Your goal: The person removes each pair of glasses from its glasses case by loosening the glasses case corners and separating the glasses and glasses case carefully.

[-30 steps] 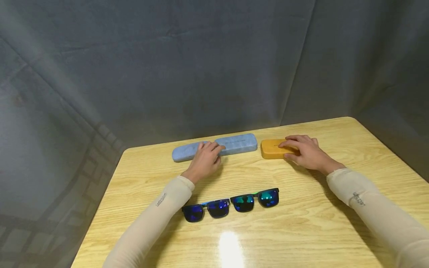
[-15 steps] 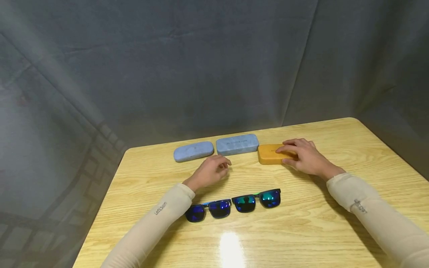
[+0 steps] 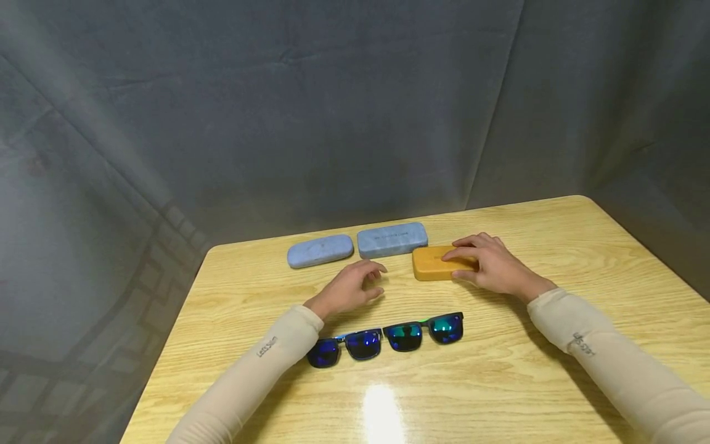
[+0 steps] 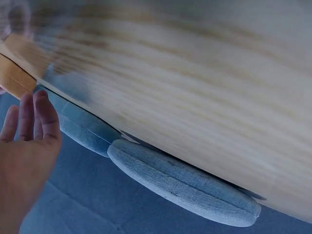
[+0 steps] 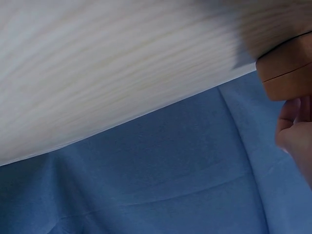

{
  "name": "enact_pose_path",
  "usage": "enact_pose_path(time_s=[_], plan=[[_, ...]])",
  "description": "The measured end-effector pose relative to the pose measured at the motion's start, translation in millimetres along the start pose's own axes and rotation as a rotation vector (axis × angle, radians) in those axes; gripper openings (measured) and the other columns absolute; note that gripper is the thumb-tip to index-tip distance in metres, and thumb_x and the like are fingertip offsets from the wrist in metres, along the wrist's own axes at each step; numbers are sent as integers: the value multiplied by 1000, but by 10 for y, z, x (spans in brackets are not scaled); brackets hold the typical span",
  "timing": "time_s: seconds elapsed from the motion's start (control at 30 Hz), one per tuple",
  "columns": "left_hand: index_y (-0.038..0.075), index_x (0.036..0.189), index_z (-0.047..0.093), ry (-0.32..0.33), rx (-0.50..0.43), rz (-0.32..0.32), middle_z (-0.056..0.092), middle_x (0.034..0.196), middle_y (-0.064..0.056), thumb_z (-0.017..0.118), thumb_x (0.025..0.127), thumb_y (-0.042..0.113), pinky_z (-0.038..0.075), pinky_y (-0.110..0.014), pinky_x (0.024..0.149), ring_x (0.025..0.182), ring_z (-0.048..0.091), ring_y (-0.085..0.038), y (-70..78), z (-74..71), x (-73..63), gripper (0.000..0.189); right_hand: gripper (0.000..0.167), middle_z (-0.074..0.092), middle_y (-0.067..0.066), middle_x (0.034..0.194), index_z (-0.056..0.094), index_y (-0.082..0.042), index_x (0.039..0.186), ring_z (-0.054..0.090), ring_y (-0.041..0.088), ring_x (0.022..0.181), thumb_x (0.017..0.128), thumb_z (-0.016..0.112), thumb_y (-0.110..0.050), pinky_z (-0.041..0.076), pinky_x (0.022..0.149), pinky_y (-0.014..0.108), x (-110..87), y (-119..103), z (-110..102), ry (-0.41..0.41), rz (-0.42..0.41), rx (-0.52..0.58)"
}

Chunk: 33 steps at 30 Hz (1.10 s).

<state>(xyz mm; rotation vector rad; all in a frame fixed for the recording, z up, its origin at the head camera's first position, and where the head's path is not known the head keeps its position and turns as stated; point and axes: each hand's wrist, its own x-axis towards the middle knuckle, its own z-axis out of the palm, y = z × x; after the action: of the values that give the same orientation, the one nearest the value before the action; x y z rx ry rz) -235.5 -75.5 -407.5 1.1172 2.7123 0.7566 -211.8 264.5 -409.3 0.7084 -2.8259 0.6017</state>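
My right hand (image 3: 490, 265) grips the right end of an orange glasses case (image 3: 429, 265), thumb at its near side and fingers over the top and far side. In the right wrist view the case (image 5: 285, 78) enters at the right edge, with part of the hand (image 5: 298, 134) beside it. My left hand (image 3: 349, 287) holds nothing, its fingers loosely bent and apart, left of the orange case. The left wrist view shows that hand (image 4: 29, 156) near a blue glasses case (image 3: 392, 240). A paler, rounder blue glasses case (image 3: 320, 251) lies farther left.
Two pairs of dark sunglasses lie side by side in front of the hands: one with blue-violet lenses (image 3: 363, 345), one with green-blue lenses (image 3: 405, 337). All rest on a wooden table (image 3: 499, 382). Grey cloth (image 3: 344, 123) hangs behind its far edge.
My left hand has come off the blue cases toward me, its fingers spreading. My right hand has drawn the orange case left and nearer, to in front of the middle blue case's right end.
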Motion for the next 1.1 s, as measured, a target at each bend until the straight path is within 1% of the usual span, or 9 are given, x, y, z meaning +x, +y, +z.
enact_pose_path(time_s=[0.17, 0.37, 0.57, 0.63, 0.77, 0.87, 0.93, 1.03, 1.1], plan=[[10, 130, 60, 3, -46, -6, 66, 117, -5, 70, 94, 22, 51, -35, 96, 107, 62, -21, -10, -2, -8, 39, 37, 62, 11, 132, 72, -27, 120, 51, 31, 118, 85, 79, -34, 33, 95, 49, 32, -47, 34, -18, -24, 13], [9, 134, 58, -23, -59, -11, 64, 120, -7, 70, 94, 23, 50, -37, 99, 110, 61, -22, 3, 12, -20, 44, 37, 64, 9, 129, 74, -31, 118, 52, 29, 115, 83, 81, -36, 35, 92, 49, 62, -102, 86, 5, -64, 8], [10, 141, 50, -60, -24, -77, 57, 128, -8, 72, 92, 28, 45, -41, 106, 122, 55, -24, 23, 10, -52, 56, 37, 66, 8, 127, 74, -32, 117, 53, 28, 114, 81, 82, -37, 36, 92, 48, 119, -191, 147, 12, -88, 5], [10, 143, 48, -64, -39, -99, 55, 130, -9, 72, 92, 29, 44, -42, 108, 126, 53, -25, 32, 8, -61, 59, 37, 66, 8, 126, 74, -33, 116, 54, 28, 114, 81, 82, -38, 36, 92, 48, 138, -220, 162, 9, -93, 4], [12, 150, 39, -105, -52, -132, 50, 140, -9, 71, 92, 33, 40, -43, 113, 133, 49, -25, 49, 8, -79, 70, 36, 66, 6, 124, 74, -35, 117, 54, 26, 114, 82, 80, -42, 36, 96, 48, 166, -285, 190, -21, -90, 9], [13, 154, 31, -129, -42, -139, 44, 149, -8, 72, 92, 35, 36, -43, 116, 138, 45, -26, 56, 10, -86, 78, 37, 65, 5, 125, 73, -36, 118, 53, 24, 115, 82, 79, -44, 36, 97, 49, 176, -328, 214, -42, -100, 6], [12, 156, 29, -131, -39, -138, 41, 153, -8, 72, 91, 34, 35, -43, 118, 140, 43, -26, 57, 10, -83, 80, 38, 66, 5, 125, 73, -36, 119, 53, 24, 115, 82, 79, -45, 36, 98, 49, 180, -357, 227, -44, -117, 2], [13, 156, 29, -128, -32, -126, 41, 155, -8, 73, 91, 34, 34, -41, 119, 140, 43, -24, 53, 9, -69, 81, 39, 66, 5, 124, 73, -35, 119, 54, 25, 113, 82, 79, -45, 37, 97, 50, 191, -397, 242, -34, -143, -7], [13, 156, 29, -127, -23, -117, 44, 151, -7, 74, 90, 33, 35, -40, 118, 138, 46, -22, 50, 6, -62, 81, 39, 66, 4, 123, 73, -35, 119, 54, 24, 113, 82, 79, -45, 37, 98, 48, 206, -428, 250, -29, -150, -9]])
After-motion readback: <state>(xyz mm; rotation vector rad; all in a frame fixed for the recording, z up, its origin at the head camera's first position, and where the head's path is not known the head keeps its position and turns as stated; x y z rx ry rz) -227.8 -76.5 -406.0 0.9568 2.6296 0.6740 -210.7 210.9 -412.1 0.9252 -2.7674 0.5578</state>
